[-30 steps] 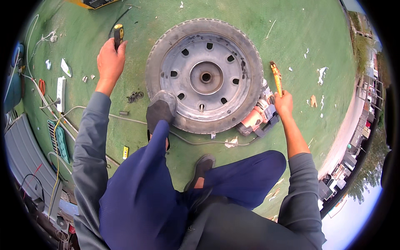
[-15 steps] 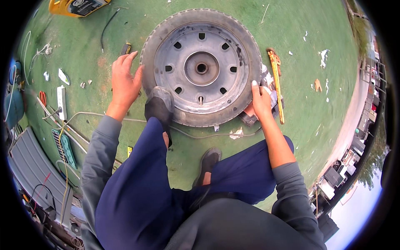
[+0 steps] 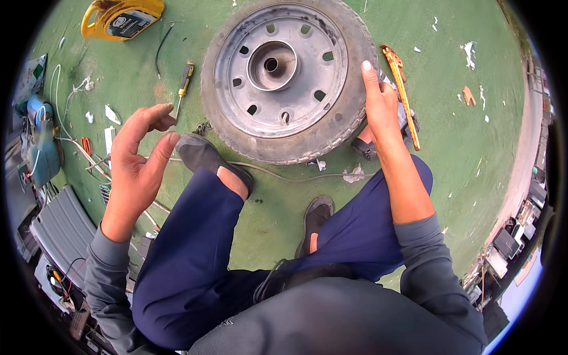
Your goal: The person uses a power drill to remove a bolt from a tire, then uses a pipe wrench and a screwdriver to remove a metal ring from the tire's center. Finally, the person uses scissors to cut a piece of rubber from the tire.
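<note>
Steel wheel (image 3: 310, 89) sat tilted mid-floor (image 3: 455, 154), between cluttered left edge and right edge; top cut off by view. Right hand (image 3: 381, 109) grasped worn rubber tyre (image 3: 266, 148), thumb uppermost, other fingers mostly hidden. Left hand (image 3: 139, 157) empty, fingers loosely bent near screwdriver (image 3: 186, 80). Machine (image 3: 364, 147) by right wrist largely obscured; slim orange wrench (image 3: 403, 94) alongside.

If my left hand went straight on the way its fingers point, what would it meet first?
Your left hand would probably meet the yellow-and-black screwdriver first, though the hand's height above the green floor is unclear, so it might pass over.
</note>
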{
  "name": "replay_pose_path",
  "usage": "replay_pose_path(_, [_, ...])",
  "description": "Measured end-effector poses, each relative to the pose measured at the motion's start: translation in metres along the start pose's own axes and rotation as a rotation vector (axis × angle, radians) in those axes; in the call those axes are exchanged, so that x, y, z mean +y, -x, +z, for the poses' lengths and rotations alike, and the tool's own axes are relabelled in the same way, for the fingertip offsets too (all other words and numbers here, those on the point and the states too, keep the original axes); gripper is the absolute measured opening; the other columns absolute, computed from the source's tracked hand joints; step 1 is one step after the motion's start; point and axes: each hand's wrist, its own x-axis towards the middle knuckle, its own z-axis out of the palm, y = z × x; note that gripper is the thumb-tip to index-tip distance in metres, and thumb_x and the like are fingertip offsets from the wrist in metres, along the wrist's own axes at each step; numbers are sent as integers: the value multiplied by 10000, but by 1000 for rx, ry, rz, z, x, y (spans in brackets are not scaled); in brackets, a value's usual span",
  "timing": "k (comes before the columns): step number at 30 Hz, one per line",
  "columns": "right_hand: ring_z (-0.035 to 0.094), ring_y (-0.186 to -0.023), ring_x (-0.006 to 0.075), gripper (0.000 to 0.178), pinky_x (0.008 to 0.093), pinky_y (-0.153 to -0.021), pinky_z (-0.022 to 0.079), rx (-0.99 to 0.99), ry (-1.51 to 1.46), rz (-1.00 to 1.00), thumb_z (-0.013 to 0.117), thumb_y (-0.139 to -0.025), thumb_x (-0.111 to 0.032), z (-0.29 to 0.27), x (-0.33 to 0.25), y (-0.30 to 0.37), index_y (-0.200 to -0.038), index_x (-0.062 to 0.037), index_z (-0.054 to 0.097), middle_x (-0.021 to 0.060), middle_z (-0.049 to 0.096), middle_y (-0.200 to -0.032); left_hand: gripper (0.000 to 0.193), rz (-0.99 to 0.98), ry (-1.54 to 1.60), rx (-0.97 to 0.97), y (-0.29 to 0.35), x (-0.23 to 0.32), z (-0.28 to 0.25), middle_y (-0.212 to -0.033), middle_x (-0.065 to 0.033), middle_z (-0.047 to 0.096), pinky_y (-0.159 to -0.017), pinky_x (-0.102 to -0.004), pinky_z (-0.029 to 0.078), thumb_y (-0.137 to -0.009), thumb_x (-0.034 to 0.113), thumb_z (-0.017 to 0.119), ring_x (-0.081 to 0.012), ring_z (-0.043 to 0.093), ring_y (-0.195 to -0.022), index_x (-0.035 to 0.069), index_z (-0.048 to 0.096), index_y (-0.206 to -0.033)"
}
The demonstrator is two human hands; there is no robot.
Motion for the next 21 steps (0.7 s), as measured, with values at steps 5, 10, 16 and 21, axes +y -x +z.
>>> replay_pose_path(5, [568, -1161, 423, 953, 459, -1005, 489, 96, 5, -820, 927, -708, -447, 70, -104, 97, -1325, 162, 531, 283, 535, -1223, 746, -145, 347, -49, -50, 70, -3, -1320, -157, 625, -1091, -370, 446, -902, 277, 822, -235, 581, -1241, 21, 479, -1513])
replay_pose_path(10, [672, -1014, 337, 655, 441, -891, 552, -877, -49, -853, 837, -850, -274, 69, -90, 164, -1367, 33, 575, 172, 714, -1043, 1013, -249, -21, 261, -86, 50, -41, -1395, -242, 586, -1026, -369, 524, -821, 317, 888, -287, 631, -1228, -77, 315, -1558])
replay_pose_path(16, [688, -950, 375, 392, 472, -838, 571, -881, 660, -839, 779, -881, -268, 59, -34, 153, -1118, 12, 641, 179, 697, -959, 919, -263, 115, 379, -84, 27, -73, -1342, -199, 627, -976, -350, 545, -828, 276, 880, -253, 657, -1164, -75, 384, -1518])
replay_pose_path(21, [687, -914, 341, 367, 445, -787, 574, -863, 732, -836, 783, -877, -268, 63, -38, 161, -1081, 8, 653, 159, 702, -955, 878, -314, 118, 353, -96, 33, -66, -1348, -191, 633, -992, -331, 524, -867, 339, 837, -239, 664, -1152, -67, 412, -1520])
